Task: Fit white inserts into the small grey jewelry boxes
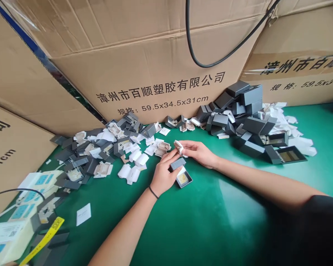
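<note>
Over the green table, my left hand (164, 174) grips a small dark grey jewelry box (178, 164) by its raised lid. The box stands open, and a yellowish patch shows inside its lower half. Just above it, my right hand (197, 152) pinches a white padded box insert (179, 147) between thumb and fingers. The fingertips of my left hand reach up to the insert and seem to touch it. Loose white and beige inserts (162, 147) lie close beyond my hands.
Grey boxes and inserts are heaped at the left (83, 162), with another pile of grey boxes (238, 111) at the right. Large cartons (155, 66) wall the back, and a black cable (202, 65) hangs before them. A white card (83, 214) and yellow strip (44, 240) lie lower left.
</note>
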Action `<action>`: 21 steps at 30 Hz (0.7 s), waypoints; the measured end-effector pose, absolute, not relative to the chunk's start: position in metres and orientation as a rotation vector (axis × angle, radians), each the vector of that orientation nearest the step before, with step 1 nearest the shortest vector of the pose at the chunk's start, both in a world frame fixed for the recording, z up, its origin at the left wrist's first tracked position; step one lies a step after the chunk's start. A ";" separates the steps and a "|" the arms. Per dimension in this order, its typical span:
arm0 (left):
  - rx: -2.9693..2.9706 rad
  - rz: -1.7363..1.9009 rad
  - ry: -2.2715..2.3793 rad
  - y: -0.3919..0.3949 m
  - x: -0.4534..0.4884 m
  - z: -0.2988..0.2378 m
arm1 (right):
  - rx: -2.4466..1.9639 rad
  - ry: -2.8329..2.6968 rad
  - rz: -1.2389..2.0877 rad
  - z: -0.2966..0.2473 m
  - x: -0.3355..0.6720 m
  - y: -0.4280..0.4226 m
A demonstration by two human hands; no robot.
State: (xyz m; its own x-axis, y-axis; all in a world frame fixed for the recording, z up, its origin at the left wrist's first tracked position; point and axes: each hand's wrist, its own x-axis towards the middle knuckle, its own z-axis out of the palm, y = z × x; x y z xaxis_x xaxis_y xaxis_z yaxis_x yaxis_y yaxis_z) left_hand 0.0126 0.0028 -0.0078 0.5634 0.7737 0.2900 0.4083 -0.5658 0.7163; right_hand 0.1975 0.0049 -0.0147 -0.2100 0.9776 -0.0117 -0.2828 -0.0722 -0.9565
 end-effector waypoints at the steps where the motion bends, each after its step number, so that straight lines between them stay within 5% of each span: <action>1: 2.215 0.827 0.944 0.003 0.013 -0.007 | -0.927 -1.122 1.507 -0.015 0.197 0.005; 21: 2.127 1.083 1.210 0.023 0.002 -0.011 | -0.909 -1.149 1.353 -0.015 0.200 0.009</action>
State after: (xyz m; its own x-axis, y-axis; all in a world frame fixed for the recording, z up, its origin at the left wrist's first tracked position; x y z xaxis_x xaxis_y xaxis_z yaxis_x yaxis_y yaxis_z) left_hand 0.0017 0.0227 -0.0112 0.3029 0.8623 0.4058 0.4988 -0.5062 0.7035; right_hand 0.1997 0.0090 -0.0149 -0.1174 0.9891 0.0887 -0.2482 0.0573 -0.9670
